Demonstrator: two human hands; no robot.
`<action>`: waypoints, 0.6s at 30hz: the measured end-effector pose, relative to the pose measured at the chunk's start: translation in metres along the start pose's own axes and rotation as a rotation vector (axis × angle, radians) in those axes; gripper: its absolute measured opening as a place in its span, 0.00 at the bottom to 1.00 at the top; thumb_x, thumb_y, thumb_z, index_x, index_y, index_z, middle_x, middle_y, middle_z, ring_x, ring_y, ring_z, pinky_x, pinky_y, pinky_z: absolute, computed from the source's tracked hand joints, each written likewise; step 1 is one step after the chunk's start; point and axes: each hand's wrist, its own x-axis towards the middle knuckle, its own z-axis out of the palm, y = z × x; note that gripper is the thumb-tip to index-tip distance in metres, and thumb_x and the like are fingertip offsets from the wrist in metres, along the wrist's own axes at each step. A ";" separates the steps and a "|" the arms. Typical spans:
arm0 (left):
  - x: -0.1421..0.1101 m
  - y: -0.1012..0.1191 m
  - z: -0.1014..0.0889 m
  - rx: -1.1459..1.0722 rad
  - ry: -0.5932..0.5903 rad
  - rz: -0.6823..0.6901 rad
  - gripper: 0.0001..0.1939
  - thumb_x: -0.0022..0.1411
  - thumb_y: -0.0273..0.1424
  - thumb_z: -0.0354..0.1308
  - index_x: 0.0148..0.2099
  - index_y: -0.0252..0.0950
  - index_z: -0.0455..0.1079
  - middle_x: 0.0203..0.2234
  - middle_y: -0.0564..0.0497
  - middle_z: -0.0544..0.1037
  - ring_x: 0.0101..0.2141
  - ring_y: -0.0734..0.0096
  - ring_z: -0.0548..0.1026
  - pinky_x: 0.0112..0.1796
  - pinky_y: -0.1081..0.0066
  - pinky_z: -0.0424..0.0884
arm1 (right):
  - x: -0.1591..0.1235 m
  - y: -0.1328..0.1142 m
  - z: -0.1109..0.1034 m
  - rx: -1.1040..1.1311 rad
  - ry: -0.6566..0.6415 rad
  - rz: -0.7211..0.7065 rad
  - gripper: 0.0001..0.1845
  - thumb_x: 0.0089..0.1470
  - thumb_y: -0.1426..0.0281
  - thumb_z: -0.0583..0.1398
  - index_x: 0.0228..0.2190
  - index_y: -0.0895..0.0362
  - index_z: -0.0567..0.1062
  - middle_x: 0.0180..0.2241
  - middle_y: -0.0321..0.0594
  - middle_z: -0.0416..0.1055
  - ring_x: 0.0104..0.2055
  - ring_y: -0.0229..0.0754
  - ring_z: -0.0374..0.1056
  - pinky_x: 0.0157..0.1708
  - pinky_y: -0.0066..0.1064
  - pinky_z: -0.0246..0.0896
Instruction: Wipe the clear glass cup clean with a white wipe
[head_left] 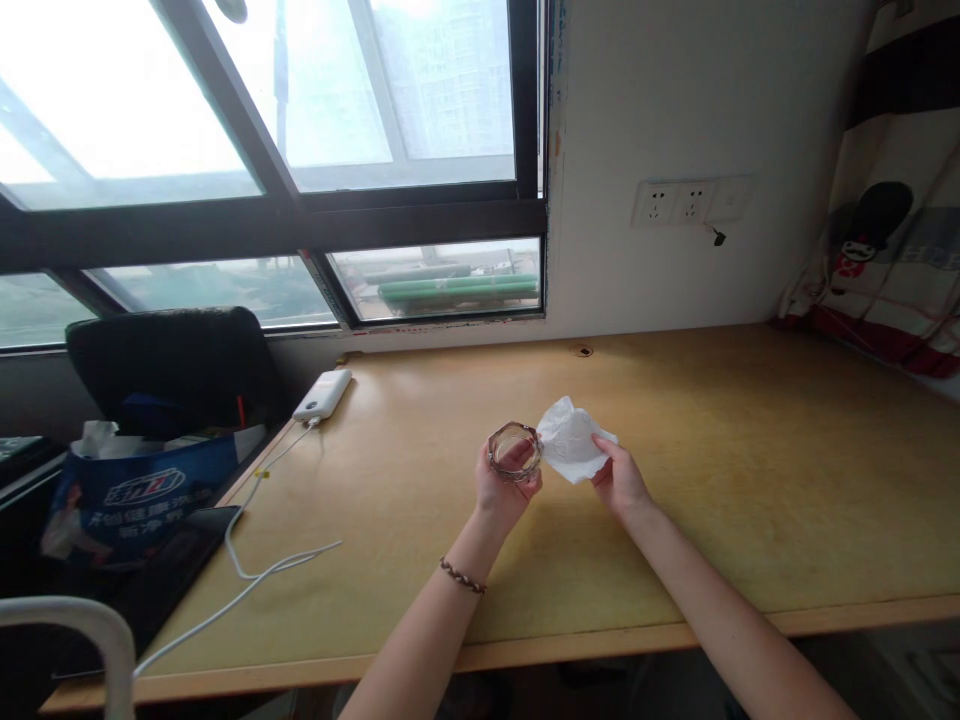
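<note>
Over the middle of the wooden desk (pixel 420 560), my left hand (pixel 504 490) grips a clear glass bowl or ashtray (pixel 514 452) with a faceted rim. Its open side faces me, and fingers show through the glass. Just to the right, my right hand (pixel 621 475) pinches a white tissue (pixel 571 440) between thumb and fingers at its right edge. The tissue is spread and a little creased. Its left edge meets or nearly meets the glass rim; I cannot tell whether they touch. A braided bracelet (pixel 463 576) circles my left wrist.
A white power bank (pixel 322 395) lies at the desk's left edge, its white cable (pixel 277 568) trailing toward the front. Left of the desk stand a black chair (pixel 169 355) and a blue bag (pixel 142 500). Behind are a window, wall sockets (pixel 691 202) and a curtain (pixel 900 200).
</note>
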 end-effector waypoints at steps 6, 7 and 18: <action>-0.002 0.004 0.002 0.034 0.006 0.035 0.26 0.53 0.47 0.48 0.41 0.30 0.69 0.37 0.39 0.74 0.23 0.70 0.71 0.22 0.71 0.65 | 0.001 -0.007 0.001 -0.057 0.116 -0.203 0.12 0.40 0.71 0.61 0.32 0.60 0.73 0.30 0.38 0.75 0.30 0.41 0.70 0.26 0.28 0.66; -0.002 0.004 0.003 0.045 0.006 0.037 0.26 0.53 0.47 0.48 0.43 0.30 0.68 0.38 0.38 0.73 0.25 0.69 0.71 0.23 0.71 0.66 | -0.001 -0.008 0.001 -0.106 0.158 -0.292 0.11 0.41 0.71 0.61 0.32 0.59 0.72 0.29 0.36 0.74 0.29 0.40 0.70 0.25 0.27 0.64; -0.005 -0.002 0.009 0.024 0.024 0.041 0.23 0.53 0.45 0.51 0.48 0.39 0.65 0.32 0.45 0.74 0.31 0.68 0.72 0.34 0.67 0.67 | -0.031 -0.002 0.013 -0.898 -0.270 -0.526 0.18 0.52 0.65 0.51 0.42 0.60 0.72 0.35 0.40 0.73 0.34 0.43 0.66 0.34 0.29 0.59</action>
